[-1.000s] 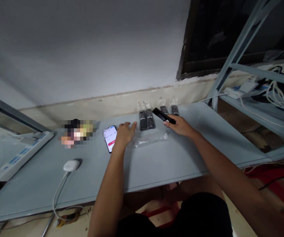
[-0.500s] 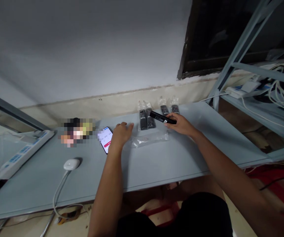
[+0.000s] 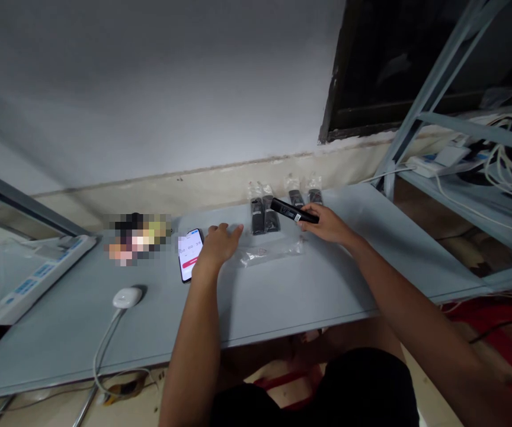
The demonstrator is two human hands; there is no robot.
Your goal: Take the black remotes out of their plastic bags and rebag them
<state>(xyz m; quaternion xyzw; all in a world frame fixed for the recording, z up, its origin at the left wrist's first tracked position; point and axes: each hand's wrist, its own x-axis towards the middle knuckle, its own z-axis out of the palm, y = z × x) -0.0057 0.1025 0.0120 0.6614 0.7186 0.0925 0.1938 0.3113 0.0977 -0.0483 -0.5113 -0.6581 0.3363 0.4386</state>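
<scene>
My right hand [image 3: 327,225] grips a slim black remote control [image 3: 292,211] and holds it tilted a little above the grey table [image 3: 282,290]. My left hand [image 3: 218,244] reaches forward low over the table with fingers stretched out, beside a lit smartphone [image 3: 190,254] on its left. Between the two hands lies an empty clear plastic bag [image 3: 270,251]. Behind it, near the wall, two bagged black remotes [image 3: 263,213] lie side by side, and two more bagged remotes [image 3: 304,190] lie farther right, partly hidden by the held one.
A white puck-shaped device [image 3: 127,297] with a white cable sits at the left front. A white power strip [image 3: 38,276] lies at the far left. A blurred-out patch [image 3: 138,238] is left of the phone. A metal shelf [image 3: 469,148] with cables and adapters stands at the right.
My right hand has turned the black remote flatter and brought it lower and leftward. My left hand pulled back slightly, then stretched forward again. The phone lies more uncovered now.
</scene>
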